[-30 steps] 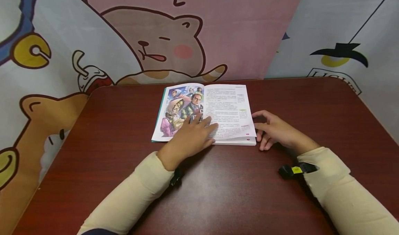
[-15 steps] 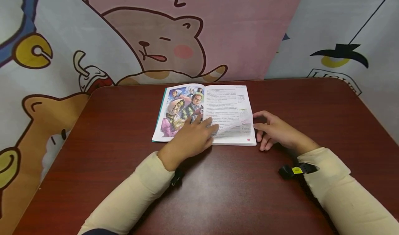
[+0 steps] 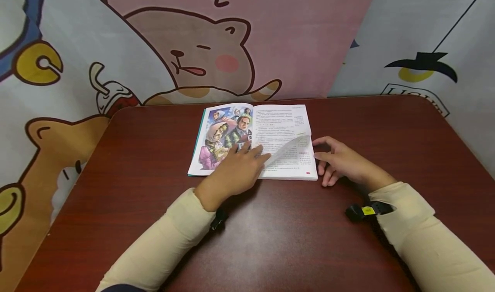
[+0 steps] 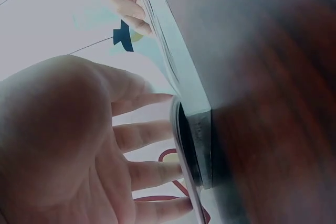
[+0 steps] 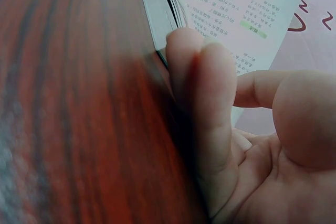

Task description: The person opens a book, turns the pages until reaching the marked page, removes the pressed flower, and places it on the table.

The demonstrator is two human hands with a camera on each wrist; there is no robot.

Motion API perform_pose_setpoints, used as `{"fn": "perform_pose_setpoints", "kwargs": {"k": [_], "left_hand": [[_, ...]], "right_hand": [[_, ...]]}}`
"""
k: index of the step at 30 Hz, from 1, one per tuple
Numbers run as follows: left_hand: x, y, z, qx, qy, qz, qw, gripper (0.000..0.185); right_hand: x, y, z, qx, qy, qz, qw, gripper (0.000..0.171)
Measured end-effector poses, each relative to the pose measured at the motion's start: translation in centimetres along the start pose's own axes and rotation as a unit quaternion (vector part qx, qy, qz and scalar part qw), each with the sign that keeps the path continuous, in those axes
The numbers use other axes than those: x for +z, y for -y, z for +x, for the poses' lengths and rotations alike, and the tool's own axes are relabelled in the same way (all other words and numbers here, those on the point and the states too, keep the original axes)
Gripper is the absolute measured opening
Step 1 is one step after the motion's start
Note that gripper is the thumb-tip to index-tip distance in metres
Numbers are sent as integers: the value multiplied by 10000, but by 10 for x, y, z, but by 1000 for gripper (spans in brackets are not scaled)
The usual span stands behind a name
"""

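An open book (image 3: 282, 120) lies in the head view, a colour illustration on its left page and printed text on its right page. My left hand (image 3: 238, 167) rests across the lower middle, fingers spread over both pages. In the left wrist view, the left fingertips (image 4: 157, 174) touch a curved page near the spine. At the book's right edge is my right hand (image 3: 340, 161), with loosely bent fingers and a gap between index finger and thumb. A thin page (image 3: 288, 148) curls up diagonally, its corner beside the right index fingertip. In the right wrist view, fingertips (image 5: 215, 72) lie beside the page block.
The book is near the far edge of a dark reddish wooden table (image 3: 270, 240). Behind the table hangs a cartoon-printed cloth (image 3: 294, 38). A black wrist device (image 3: 365, 212) with a yellow label sits under the right sleeve; another (image 3: 219, 219) is at the left wrist.
The lower right corner of the right page has lifted and curled upward, uncovering more of the text page beneath. Both hands have stayed nearly still.
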State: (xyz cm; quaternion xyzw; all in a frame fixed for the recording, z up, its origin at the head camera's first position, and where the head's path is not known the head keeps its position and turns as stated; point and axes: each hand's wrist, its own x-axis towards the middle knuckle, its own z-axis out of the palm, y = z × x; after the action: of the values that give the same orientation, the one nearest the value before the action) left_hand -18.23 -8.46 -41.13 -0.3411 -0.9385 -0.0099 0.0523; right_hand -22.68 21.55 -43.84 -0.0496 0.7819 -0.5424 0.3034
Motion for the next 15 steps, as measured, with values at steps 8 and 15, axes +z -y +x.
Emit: {"fn": "perform_pose_setpoints", "kwargs": {"k": [8,15], "left_hand": [[2,0,0,-114,-321,34,9994,53],[2,0,-1,-26,-651,311,9974,77]], "right_hand": [[-1,-1,0,2,-9,18,10000,51],[-1,-1,0,7,9,8,10000,52]]}}
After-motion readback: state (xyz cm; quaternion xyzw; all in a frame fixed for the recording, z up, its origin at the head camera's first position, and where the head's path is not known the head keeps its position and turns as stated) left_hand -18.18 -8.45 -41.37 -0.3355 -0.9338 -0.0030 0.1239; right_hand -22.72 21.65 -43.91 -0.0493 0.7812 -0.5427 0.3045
